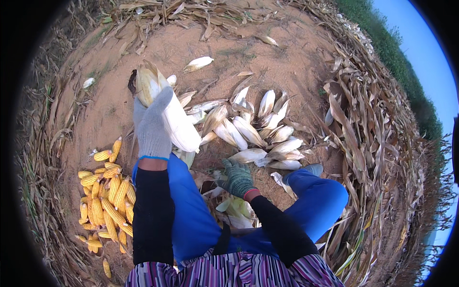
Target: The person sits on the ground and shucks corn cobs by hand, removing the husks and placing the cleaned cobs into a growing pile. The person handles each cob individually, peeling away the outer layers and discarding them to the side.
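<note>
My left hand (155,122), in a pale grey knit glove, grips a large ear of corn in its whitish husk (181,123), raised at the left above the ground. My right hand (236,178), in a dark green knit glove, is low between my legs with its fingers spread, near the unhusked ears (248,155). Whether its palm touches anything is hidden. Several more ears in husks lie in a heap ahead of me. Loose husks (236,211) lie between my thighs. Bare yellow corn cobs (114,190) are piled on the soil to my left.
Dry corn stalks and leaves (365,118) form a long bank on the right, with more (43,143) along the left edge and at the top. Single husked-over ears (198,64) lie farther out on the sandy soil (287,68). My bent legs (315,204) flank the loose husks.
</note>
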Demonstrator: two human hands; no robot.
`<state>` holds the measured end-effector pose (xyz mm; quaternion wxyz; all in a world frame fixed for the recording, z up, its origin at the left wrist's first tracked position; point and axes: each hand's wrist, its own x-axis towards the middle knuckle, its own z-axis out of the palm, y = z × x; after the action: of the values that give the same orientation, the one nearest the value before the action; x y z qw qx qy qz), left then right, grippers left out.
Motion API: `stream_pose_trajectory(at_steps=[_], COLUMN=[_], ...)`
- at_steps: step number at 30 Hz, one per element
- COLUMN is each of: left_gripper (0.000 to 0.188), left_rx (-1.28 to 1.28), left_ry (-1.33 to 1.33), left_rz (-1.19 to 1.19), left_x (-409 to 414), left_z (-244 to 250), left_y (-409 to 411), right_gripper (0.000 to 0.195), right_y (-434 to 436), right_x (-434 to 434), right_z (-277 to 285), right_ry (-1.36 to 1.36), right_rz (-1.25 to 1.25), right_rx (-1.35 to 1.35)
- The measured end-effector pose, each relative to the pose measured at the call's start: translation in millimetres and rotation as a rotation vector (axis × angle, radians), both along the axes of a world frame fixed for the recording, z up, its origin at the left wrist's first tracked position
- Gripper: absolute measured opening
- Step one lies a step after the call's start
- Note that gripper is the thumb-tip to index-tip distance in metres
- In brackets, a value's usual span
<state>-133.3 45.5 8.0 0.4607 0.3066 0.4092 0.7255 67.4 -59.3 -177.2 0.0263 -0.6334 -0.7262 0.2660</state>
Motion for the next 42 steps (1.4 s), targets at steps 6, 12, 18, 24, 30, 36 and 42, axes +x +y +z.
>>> stream_pose_trajectory(at_steps=[6, 12, 18, 24, 30, 36, 42], left_gripper=[0.047, 0.053, 0.066, 0.066, 0.062, 0.059, 0.052], left_rx=[-0.102, -0.232, -0.202, -0.114, -0.186, -0.192, -0.202], left_ry=[-0.052, 0.122, -0.006, 0.001, -0.21, 0.024, 0.098], left_rz=[-0.061, -0.011, -0.049, -0.152, -0.133, -0.196, -0.324], left_x=[-2, -13, -6, -5, -11, 10, 33], left_z=[13, 6, 5, 4, -13, 4, 11], left_y=[-34, -36, -37, -30, -27, -26, -28], right_gripper=[0.077, 0.044, 0.035, 0.031, 0.035, 0.04, 0.035], right_y=[0, 1, -38, -91, -131, -131, -40], right_x=[-97, -112, -23, 75, 109, 121, 144], right_z=[-73, -105, -115, -114, -71, -74, -38], right_ry=[-0.034, -0.089, -0.051, -0.13, -0.298, -0.175, 0.027], right_rz=[0.324, 0.385, 0.645, 0.617, 0.624, 0.494, 0.536], right_rx=[-0.022, -0.024, -0.308, -0.624, -0.853, -0.813, -0.483])
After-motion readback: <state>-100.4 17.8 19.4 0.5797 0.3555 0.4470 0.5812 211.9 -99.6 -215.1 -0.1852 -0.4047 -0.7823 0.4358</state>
